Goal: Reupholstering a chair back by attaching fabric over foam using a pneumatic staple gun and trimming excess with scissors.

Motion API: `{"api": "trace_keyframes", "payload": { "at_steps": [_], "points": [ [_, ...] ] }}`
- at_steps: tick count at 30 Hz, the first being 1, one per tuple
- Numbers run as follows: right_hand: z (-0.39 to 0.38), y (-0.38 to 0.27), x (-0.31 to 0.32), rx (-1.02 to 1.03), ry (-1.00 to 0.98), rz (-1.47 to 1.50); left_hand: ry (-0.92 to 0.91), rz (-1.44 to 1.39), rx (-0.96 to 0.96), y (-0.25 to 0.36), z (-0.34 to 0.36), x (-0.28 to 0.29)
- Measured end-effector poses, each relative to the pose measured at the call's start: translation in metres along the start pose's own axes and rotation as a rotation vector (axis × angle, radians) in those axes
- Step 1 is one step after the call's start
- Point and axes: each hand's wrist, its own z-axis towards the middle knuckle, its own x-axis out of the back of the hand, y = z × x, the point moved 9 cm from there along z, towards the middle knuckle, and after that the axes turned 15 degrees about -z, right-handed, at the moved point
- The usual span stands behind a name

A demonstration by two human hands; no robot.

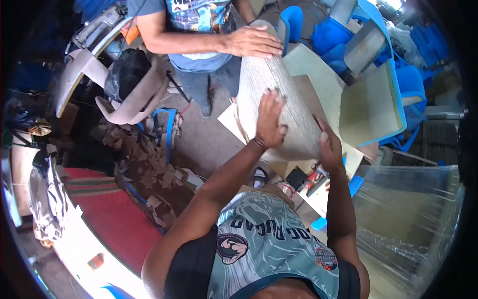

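Our left hand (271,118) lies palm-down on the pale fabric-covered panel (298,117), fingers extended, grasping nothing; our right hand (330,148) sits at its right edge, closure we can't tell; panel is between us and a co-worker's hand (253,42), flat on its far end.

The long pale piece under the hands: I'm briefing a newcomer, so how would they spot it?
Start at the pale work surface, upper middle. Over its left side is the long pale piece, the person's left hand on top and right hand at its edge. Unlike the blue-rimmed panel to its right, it looks woven and ribbed.
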Motion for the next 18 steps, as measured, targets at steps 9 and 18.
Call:
{"api": "trace_keyframes", "payload": {
  "at_steps": [9,18],
  "points": [
    [-0.013,0.015,0.006,-0.122,0.285,0.082,0.085,-0.149,0.724,-0.063,-0.048,0.06],
    [-0.06,0.118,0.013,-0.396,0.48,0.71,-0.289,-0.035,-0.107,0.099,0.097,0.007]
  ]
}}
